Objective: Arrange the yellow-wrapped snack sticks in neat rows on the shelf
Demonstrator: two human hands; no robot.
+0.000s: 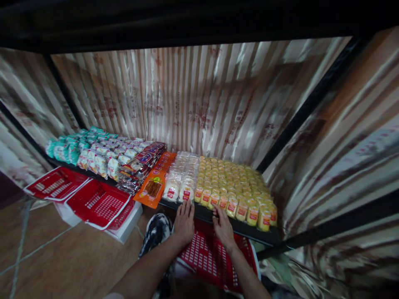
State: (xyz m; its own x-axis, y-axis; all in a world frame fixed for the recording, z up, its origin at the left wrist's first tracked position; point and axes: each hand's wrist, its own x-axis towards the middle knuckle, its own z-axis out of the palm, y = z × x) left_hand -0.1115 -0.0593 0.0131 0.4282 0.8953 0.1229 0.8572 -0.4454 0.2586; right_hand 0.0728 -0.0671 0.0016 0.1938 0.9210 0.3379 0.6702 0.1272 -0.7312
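My left hand (184,222) lies flat with its fingers stretched forward, the fingertips at the front of the white wrapped packets (186,190) with red labels. To its right, my right hand (222,224) is raised near the front row of yellow wrapped packets (232,205). Its fingers are apart and loosely bent, and I see nothing held in it. Both kinds of packet stand in tight rows on a black shelf (205,213). Left of the white ones lies an orange snack bag (156,182).
Further left on the shelf are stacked dark shiny packs (141,164), white packs (107,155) and teal packs (67,149). Red baskets (99,203) stand low at the left, and another red basket (204,253) sits below my hands. Black frame posts (307,108) and a striped curtain (174,99) enclose the shelf.
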